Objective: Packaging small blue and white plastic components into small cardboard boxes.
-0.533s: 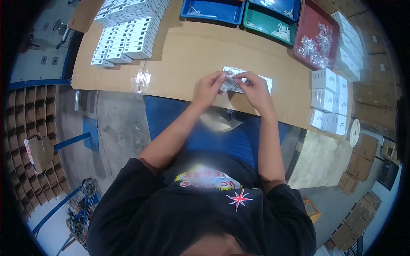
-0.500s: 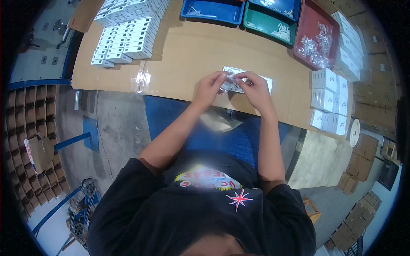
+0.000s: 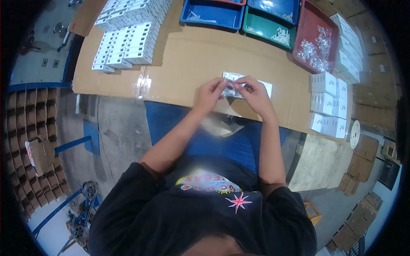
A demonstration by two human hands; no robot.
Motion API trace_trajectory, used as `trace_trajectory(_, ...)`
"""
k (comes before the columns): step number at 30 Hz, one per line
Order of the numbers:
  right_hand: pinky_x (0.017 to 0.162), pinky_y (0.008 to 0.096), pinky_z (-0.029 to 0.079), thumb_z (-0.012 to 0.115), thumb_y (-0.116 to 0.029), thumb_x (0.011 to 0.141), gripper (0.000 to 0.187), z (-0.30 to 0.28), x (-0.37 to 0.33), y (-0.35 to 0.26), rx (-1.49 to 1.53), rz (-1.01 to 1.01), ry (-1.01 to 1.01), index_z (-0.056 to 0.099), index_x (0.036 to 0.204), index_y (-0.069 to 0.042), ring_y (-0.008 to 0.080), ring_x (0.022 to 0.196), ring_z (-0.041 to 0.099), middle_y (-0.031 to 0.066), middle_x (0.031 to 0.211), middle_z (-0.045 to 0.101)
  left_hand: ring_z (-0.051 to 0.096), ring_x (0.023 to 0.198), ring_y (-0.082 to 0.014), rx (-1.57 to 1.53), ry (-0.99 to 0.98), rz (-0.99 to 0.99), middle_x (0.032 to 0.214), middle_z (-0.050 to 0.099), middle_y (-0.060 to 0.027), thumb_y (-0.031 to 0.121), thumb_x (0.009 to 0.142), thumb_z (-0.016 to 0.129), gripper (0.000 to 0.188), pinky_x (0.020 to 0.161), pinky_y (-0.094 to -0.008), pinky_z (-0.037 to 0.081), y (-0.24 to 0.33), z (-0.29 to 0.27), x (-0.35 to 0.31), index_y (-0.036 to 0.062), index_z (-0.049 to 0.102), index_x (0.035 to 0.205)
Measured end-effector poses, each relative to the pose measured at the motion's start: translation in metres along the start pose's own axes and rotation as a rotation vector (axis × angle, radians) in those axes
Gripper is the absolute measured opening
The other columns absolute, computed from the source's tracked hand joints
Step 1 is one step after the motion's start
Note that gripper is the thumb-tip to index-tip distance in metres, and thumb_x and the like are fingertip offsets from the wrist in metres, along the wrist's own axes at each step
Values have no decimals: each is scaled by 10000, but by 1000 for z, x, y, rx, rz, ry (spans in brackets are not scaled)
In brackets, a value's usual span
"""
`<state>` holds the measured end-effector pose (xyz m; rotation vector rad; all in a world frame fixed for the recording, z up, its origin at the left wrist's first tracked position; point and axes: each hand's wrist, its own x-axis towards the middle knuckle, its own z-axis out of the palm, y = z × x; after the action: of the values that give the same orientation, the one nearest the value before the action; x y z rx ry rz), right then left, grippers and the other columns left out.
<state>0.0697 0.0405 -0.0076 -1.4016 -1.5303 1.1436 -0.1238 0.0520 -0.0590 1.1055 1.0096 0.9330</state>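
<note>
Both hands meet near the front edge of the cardboard-covered table, in front of my body. My left hand (image 3: 209,94) pinches the left side of a small clear plastic bag (image 3: 230,91) between thumb and fingertips. On the bag's other side my right hand (image 3: 255,94) is closed in a pinch, its fingers curled. What the bag contains is too small to make out. A flat white box (image 3: 267,88) lies on the table under and just behind the hands, partly covered by them.
Stacked white boxes (image 3: 139,42) stand at the back left, and more white boxes (image 3: 323,103) at the right edge. Along the back are blue trays (image 3: 211,22), a green tray (image 3: 261,36) with white pieces, and a red tray (image 3: 305,23) holding clear bags.
The whole view has shifted slightly, so the table sits a little lower. My fingers have moved slightly on the bag; both hands stay over the white box.
</note>
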Motion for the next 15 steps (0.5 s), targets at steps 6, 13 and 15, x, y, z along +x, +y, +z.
trace_trajectory(6,645,245,464,717,-151,954,164,-36,42,2,31,13,116,736,1047,-16,64,706,550,-5,854,686,646,840,-78,128,59,-2,1005,728,-18,231,1079,547,272,641,-236,524,-21,-4,5,38,685,1212)
trace_trajectory(13,752,391,552,690,-286,921,254,-123,162,4,-427,-148,539,734,1067,-83,303,875,729,134,930,751,653,846,-77,91,144,101,1013,746,-53,155,1046,606,140,633,-222,505,-44,-3,-1,27,642,1090)
trace_trajectory(15,768,441,559,678,-285,917,231,-141,200,1,-456,-128,602,742,1060,-116,351,909,723,127,961,758,655,844,-74,75,124,92,1009,750,-56,146,1039,617,121,635,-219,502,-43,-5,-3,27,639,1056)
